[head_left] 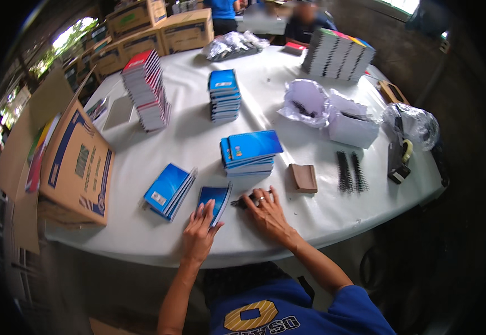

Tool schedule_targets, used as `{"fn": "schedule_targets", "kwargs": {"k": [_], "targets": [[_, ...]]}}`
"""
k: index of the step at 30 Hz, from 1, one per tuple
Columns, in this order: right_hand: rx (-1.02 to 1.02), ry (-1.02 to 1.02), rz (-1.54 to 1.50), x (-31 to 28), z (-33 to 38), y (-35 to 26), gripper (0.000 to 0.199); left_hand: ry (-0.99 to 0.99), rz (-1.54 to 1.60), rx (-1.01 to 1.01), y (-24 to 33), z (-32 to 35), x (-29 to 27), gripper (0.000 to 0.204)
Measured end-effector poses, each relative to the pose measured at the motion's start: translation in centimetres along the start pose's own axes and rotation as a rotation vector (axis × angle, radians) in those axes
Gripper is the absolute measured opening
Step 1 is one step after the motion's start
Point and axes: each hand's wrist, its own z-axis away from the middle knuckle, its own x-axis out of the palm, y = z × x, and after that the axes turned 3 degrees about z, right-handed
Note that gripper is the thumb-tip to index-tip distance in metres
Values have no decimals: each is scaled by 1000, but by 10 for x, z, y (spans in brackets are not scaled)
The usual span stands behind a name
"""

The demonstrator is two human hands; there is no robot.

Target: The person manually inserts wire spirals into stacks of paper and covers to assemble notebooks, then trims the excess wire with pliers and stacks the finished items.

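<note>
A blue spiral notebook [215, 196] lies near the table's front edge. My left hand [199, 228] grips its near part, fingers across the cover and thumb by the right edge. Just to its right, my right hand [265, 211] is closed over a small black hand tool [239, 203]; most of the tool is hidden under the fingers, so its kind is unclear. Left of my left hand sits a small pile of blue notebooks [169, 187]. Beyond both hands stands a taller stack of blue notebooks [251, 146].
A brown block [302, 177] and black spiral coils [345, 172] lie to the right, near a tape dispenser [399, 170]. White paper-lined containers [354, 125] stand behind. Red notebooks [145, 89] are stacked far left, beside an open carton [78, 167]. People are beyond the table.
</note>
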Motion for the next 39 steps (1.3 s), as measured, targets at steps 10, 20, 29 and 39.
{"fn": "schedule_targets", "kwargs": {"k": [10, 20, 29, 39], "targets": [[-40, 92, -332, -59, 8, -55, 39, 12, -63, -76, 8, 3, 5, 54], [304, -759, -1348, -73, -22, -35, 38, 55, -95, -75, 3, 4, 0, 54], [65, -284, -418, -54, -31, 4, 34, 125, 182, 4, -69, -64, -86, 57], [163, 30, -1538, -40, -132, -98, 45, -111, 1523, -180, -120, -88, -76, 83]]}}
